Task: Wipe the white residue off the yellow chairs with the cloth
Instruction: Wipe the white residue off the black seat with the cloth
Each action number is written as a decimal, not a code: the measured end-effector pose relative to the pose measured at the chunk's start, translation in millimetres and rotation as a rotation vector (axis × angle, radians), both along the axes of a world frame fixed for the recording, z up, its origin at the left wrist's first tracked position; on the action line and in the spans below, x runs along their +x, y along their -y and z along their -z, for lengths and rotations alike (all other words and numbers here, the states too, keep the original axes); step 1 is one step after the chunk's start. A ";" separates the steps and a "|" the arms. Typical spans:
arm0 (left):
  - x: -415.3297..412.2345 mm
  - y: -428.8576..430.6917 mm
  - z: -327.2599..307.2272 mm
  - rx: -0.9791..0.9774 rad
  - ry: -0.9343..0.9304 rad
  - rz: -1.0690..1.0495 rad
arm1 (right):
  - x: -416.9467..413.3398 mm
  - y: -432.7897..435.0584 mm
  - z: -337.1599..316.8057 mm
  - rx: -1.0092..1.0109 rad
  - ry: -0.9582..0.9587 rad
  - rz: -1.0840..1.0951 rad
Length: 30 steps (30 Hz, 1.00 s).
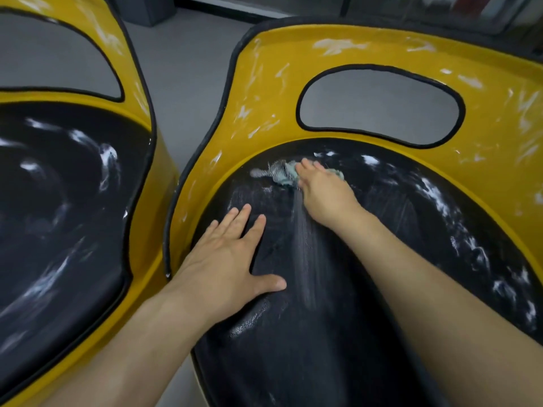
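Observation:
Two yellow chairs with black seat cushions stand side by side. The right chair carries white residue streaks on its yellow back and along the cushion's right side. My right hand presses a grey-green cloth onto the back of the black cushion, next to a white smear. A pale wiped streak runs down the cushion below that hand. My left hand lies flat with spread fingers on the cushion's left part. The left chair shows white smears on its black seat and yellow back.
A strip of grey floor separates the two chairs. Each chair back has an oval cut-out edged in black. Dark furniture stands along the far wall at the top.

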<state>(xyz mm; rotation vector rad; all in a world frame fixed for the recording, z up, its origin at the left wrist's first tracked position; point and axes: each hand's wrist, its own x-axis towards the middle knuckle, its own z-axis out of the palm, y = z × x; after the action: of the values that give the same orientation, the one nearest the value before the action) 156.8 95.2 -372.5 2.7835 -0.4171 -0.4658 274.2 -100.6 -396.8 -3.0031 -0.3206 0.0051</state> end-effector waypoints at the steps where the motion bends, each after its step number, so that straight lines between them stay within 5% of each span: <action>1: 1.2 0.8 0.8 -0.006 0.008 -0.010 | 10.8 -3.1 1.0 -0.006 0.012 0.016; 9: 12.4 -0.9 1.3 -0.028 -0.010 -0.030 | -154.4 -13.1 2.2 0.166 0.074 -0.171; 18: 13.3 -2.4 6.4 -0.067 -0.002 -0.051 | 30.4 -16.9 -2.5 0.048 -0.004 0.076; 24: 15.5 -5.8 8.8 -0.085 -0.002 -0.041 | 19.4 -9.8 -7.8 0.200 0.086 0.179; 30: 19.8 -4.5 8.0 -0.052 -0.018 -0.035 | -9.0 -19.1 -9.6 0.052 0.145 0.108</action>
<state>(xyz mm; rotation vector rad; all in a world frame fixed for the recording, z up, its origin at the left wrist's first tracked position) 176.6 99.7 -380.5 2.7301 -0.3701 -0.4645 265.2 -81.5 -387.2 -2.9705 -0.1690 -0.2285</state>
